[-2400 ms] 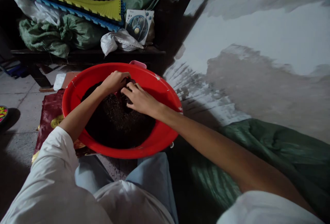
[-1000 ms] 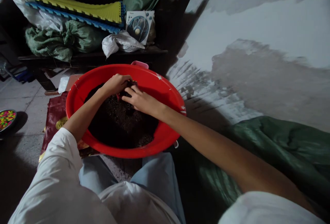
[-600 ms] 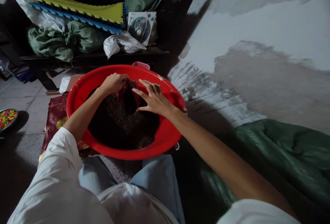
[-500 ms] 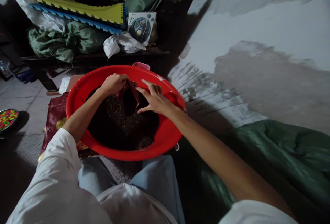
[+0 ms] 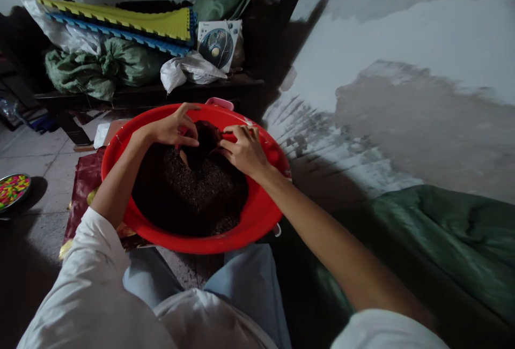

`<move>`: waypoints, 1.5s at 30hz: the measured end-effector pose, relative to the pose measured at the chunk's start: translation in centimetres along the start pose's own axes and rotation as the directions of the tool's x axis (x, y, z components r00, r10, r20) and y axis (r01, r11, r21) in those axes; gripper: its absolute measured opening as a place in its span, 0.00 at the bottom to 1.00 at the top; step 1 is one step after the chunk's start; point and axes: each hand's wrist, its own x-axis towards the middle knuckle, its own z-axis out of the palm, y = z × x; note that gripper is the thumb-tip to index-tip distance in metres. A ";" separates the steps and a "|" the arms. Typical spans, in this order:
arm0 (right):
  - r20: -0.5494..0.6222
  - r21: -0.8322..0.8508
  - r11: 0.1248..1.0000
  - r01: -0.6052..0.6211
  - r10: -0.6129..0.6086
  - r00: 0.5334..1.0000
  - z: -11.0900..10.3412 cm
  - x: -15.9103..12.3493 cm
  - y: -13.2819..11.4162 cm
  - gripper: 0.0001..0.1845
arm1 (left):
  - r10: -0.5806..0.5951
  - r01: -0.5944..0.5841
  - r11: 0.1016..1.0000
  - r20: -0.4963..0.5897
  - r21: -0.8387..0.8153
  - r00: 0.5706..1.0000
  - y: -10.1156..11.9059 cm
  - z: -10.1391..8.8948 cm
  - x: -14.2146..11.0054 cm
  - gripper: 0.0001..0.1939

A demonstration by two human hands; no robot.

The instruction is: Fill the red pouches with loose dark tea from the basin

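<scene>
A small dark red bag [image 5: 208, 137] stands with its mouth facing up in the dark, loose, soil-like material [image 5: 201, 185] that partly fills a wide red basin [image 5: 193, 242]. At the bag's left side is my left hand [image 5: 175, 128], its fingers apart and curved, with the index finger stretched over the rim. My right hand [image 5: 243, 150] pinches the bag's right edge between thumb and fingers. The bag's inside is too dark to make out, and its lower part is hidden in the material.
Behind the basin, a dark bench [image 5: 140, 91] bears green sacks [image 5: 86, 73], yellow and blue foam mats [image 5: 120, 19] and a fan box [image 5: 219, 46]. A maroon printed bag [image 5: 82, 183] lies left. Further left is a bowl of colourful pieces [image 5: 14, 191]. A green sack [image 5: 434, 231] lies right.
The bag came into view between my hands and its mouth widened. My left hand let go of its edge and spread its fingers; my right hand went from open to pinching the right edge.
</scene>
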 end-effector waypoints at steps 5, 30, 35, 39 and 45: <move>-0.048 0.029 0.993 -0.111 0.113 0.992 -0.2 0.1 0.2 0.15 | -0.142 0.113 0.983 0.202 0.145 0.969 -0.7 -0.7 -0.4 0.17; -0.407 0.406 0.913 -0.027 0.207 0.889 -6.3 7.0 5.8 0.17 | -0.067 0.185 0.980 -0.748 0.076 0.660 -2.1 -2.5 -0.6 0.16; -0.334 0.424 0.906 -0.011 0.167 0.927 -5.3 7.6 6.1 0.18 | -0.092 0.211 0.976 -0.761 0.060 0.642 -3.1 -1.9 -0.4 0.17; -0.439 0.362 0.932 0.020 0.151 0.886 -6.6 7.7 5.0 0.15 | -0.051 0.251 0.962 -0.836 0.106 0.547 -1.3 -2.0 -0.8 0.17; -0.669 0.128 0.991 0.036 0.059 0.741 -9.5 6.7 2.5 0.15 | 0.055 0.153 0.980 -0.915 0.125 0.399 0.2 -3.3 -1.2 0.10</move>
